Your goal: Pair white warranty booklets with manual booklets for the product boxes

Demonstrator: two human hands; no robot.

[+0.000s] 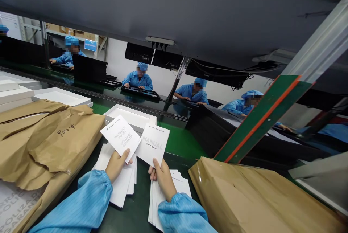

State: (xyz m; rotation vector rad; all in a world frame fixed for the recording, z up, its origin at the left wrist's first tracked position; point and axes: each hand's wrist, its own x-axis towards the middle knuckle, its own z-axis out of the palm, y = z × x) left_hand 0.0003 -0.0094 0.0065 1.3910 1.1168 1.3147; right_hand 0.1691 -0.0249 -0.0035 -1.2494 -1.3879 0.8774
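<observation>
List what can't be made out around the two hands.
Head view:
- Top line on the warranty leaflet in the left hand: too small.
- Print on the stack under the right hand, which holds the manual leaflet: mostly covered by hand and sleeve.
- Contents of the right brown package: wrapped, cut off by the bottom edge.
</observation>
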